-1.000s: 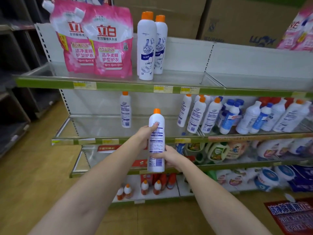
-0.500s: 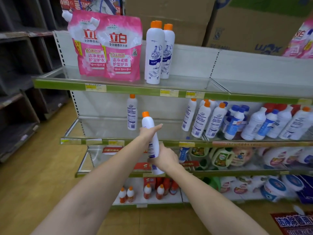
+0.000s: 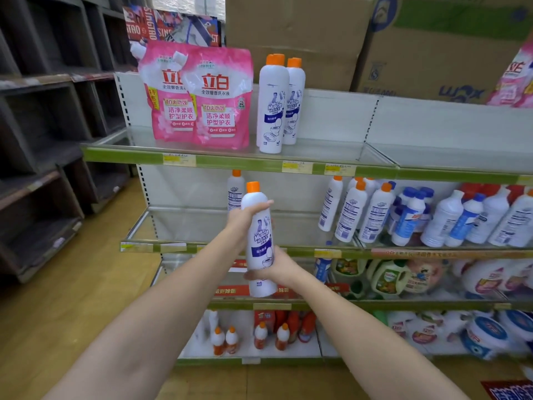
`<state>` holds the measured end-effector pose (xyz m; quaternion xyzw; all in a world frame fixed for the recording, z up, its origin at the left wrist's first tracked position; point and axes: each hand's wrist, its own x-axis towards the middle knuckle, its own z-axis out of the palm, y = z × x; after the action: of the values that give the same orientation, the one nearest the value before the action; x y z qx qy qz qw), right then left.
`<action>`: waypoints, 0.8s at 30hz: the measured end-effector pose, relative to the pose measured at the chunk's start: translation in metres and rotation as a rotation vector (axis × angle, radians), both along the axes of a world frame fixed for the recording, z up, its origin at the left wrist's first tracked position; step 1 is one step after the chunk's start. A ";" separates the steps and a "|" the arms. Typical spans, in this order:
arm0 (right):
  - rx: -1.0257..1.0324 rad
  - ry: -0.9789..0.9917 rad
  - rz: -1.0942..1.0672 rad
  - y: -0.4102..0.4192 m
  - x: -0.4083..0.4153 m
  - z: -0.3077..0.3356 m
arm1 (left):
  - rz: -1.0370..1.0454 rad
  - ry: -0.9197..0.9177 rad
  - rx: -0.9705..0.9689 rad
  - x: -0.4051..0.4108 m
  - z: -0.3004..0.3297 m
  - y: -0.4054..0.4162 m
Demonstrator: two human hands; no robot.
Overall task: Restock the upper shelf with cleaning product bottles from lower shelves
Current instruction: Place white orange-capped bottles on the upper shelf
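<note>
Transfer step: both hands (left hand [image 3: 245, 217] steadying, right hand [image 3: 277, 268] gripping) hold bottle [image 3: 259, 241]; next, a lift to upper shelf [image 3: 331, 153] above.

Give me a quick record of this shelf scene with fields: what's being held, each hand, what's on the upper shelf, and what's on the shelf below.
held item: white bottle with orange cap, upright, label facing the camera
left hand: fingers laid straight across the bottle's upper part
right hand: gripping the bottle's lower part
upper shelf: two pink refill pouches; beside them matching orange-capped bottles, at least two
shelf below: one lone bottle behind the held one; a cluster of white bottles to the right
</note>
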<state>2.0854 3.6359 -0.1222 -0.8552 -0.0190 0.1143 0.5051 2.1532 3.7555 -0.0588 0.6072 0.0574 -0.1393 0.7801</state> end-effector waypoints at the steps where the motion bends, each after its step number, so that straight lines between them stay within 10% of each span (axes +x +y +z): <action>1: 0.073 0.027 -0.012 -0.002 0.000 0.001 | -0.017 -0.004 -0.037 -0.002 0.004 0.003; 24: 0.236 0.003 -0.117 -0.002 0.001 0.037 | -0.011 -0.118 0.031 0.005 0.047 -0.012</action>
<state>2.0864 3.6334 -0.0856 -0.7892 0.0182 0.0831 0.6082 2.1580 3.7439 -0.0121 0.6266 0.0099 -0.1067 0.7720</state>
